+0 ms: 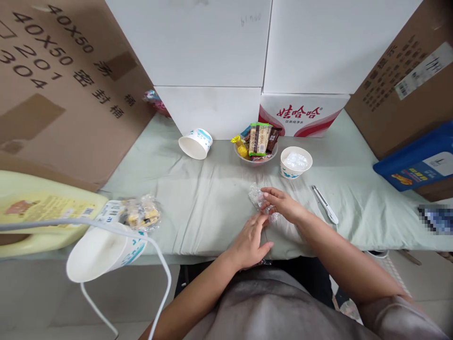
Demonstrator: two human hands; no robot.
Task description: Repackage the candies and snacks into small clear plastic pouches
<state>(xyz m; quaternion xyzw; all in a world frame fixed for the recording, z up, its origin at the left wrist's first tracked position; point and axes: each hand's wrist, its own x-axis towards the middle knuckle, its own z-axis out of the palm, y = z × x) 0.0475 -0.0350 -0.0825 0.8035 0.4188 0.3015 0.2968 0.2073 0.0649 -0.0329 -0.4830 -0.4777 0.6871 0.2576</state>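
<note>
A crumpled piece of clear plastic wrap (255, 194) lies on the cloth-covered table in front of me. My right hand (285, 207) is over it, fingers curled together and pressed onto the plastic. Just nearer to me is my left hand (247, 242), palm down with its thumb apart; its fingertips meet the plastic beside the right fingers. Part of the wrap is hidden under both hands. Behind them stand a clear bowl (255, 161) of wrapped snacks (259, 139) and a paper bowl (290, 173) with crumpled clear plastic (296, 161) inside.
A white utility knife (325, 204) lies to the right. One paper bowl (196, 143) is tipped over at the back; another (95, 255) leans at the front left, crossed by a white cable (157, 252). A yellow jug (42, 208), bagged snacks (143, 213) and stacked white boxes (212, 111) surround the space.
</note>
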